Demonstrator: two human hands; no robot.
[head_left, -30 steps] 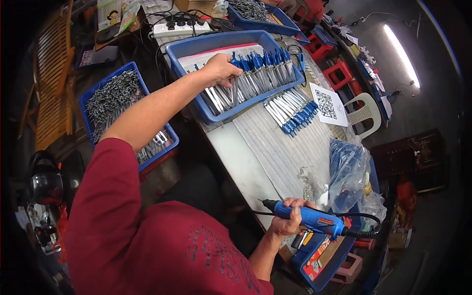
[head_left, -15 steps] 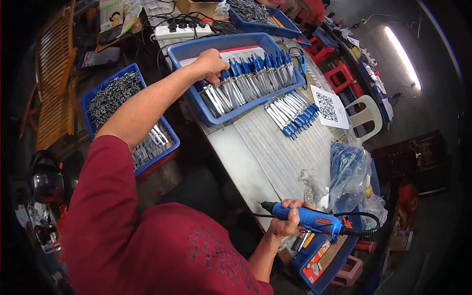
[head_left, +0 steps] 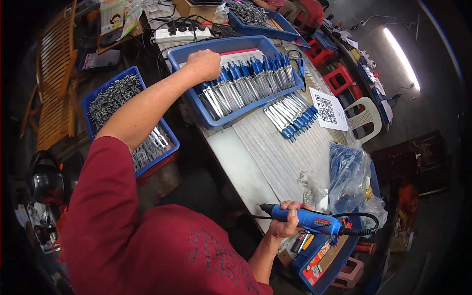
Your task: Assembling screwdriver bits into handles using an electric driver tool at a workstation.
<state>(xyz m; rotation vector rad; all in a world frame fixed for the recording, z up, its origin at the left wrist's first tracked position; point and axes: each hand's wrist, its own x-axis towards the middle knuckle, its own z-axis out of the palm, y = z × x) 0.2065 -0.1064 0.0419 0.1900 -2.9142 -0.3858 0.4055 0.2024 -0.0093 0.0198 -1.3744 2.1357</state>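
Note:
My left hand (head_left: pixel 204 65) is closed like a fist over the left end of a blue plastic tray (head_left: pixel 212 121); its fingers face away, so whatever they hold is hidden. Standing packed in that tray is a row of slim silver tools with blue ends (head_left: pixel 250 83). My right hand (head_left: pixel 285 223) grips a blue electric screwdriver (head_left: pixel 307 220), its dark tip pointing left and a black cable looping from its rear. More silver-and-blue tools (head_left: pixel 291 114) lie in a neat row on the foam-covered table, just below the tray.
At left stands a blue bin of small metal parts (head_left: pixel 115 98). A white power strip (head_left: pixel 182 34) with cables is behind the tray. Clear plastic bags (head_left: pixel 349 177) and a blue box (head_left: pixel 314 275) lie at right. A printed sheet (head_left: pixel 328 108) rests beside the tools. Another person (head_left: pixel 310 12) sits far back.
My left hand has risen slightly and shifted left, its fingers drawing away from the standing tools. My right hand keeps the screwdriver in nearly the same place.

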